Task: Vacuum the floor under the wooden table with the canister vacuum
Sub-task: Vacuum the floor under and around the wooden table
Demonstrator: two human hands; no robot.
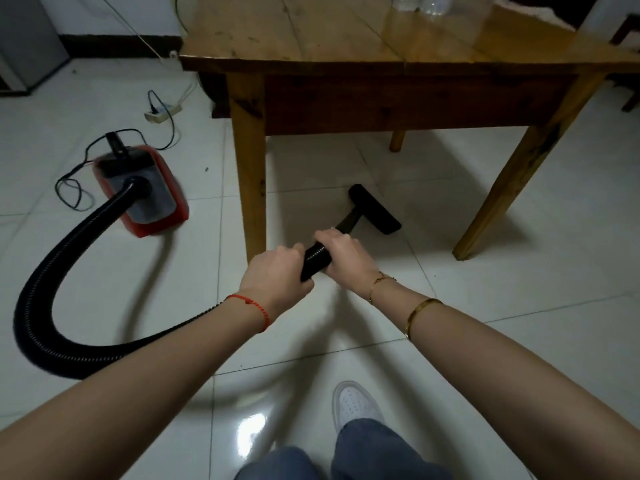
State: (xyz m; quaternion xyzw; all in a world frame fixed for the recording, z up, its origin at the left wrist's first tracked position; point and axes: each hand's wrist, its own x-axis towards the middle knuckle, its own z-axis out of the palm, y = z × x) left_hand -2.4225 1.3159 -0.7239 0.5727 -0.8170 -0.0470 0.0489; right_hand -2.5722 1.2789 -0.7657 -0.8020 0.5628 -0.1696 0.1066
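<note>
Two bare hands grip the ribbed black wand at frame centre: the left hand [277,275] curled round its near end, the right hand [343,252] clenched on it just ahead. At left, a red-and-grey canister vacuum [142,188] sits on glossy white floor tiles [450,341], its corrugated black hose [52,289] looping down and back toward the hands. Right of it, the flat black floor nozzle [374,209] rests on the tiles beneath the varnished wooden table [346,39], between its square front legs.
</note>
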